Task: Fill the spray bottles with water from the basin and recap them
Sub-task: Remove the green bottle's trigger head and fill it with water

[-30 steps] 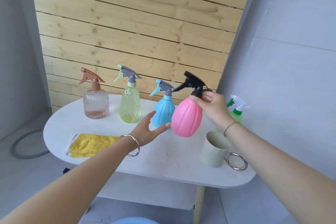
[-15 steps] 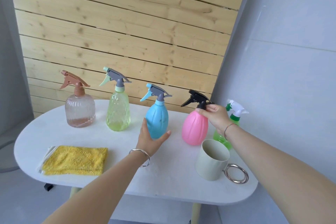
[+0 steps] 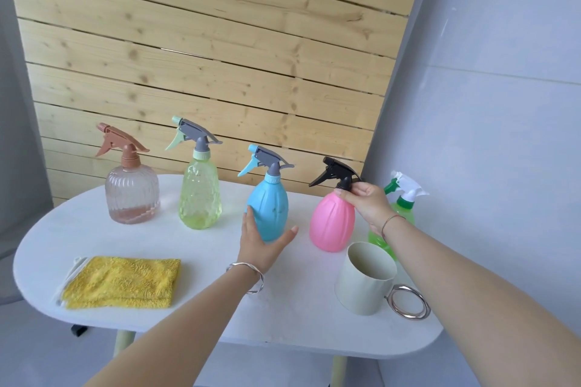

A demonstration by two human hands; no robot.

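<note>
While right hand pinches pink bottle, bottle upright

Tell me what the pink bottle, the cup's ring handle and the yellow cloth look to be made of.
Pink bottle: probably opaque plastic, with a smooth satin skin, moulded ribs and soft highlights. Ring handle: metal by its look, polished, with bright mirror-like glints. Yellow cloth: soft textile, perhaps microfibre or terry, with a fuzzy matte pile, lying folded.
</note>
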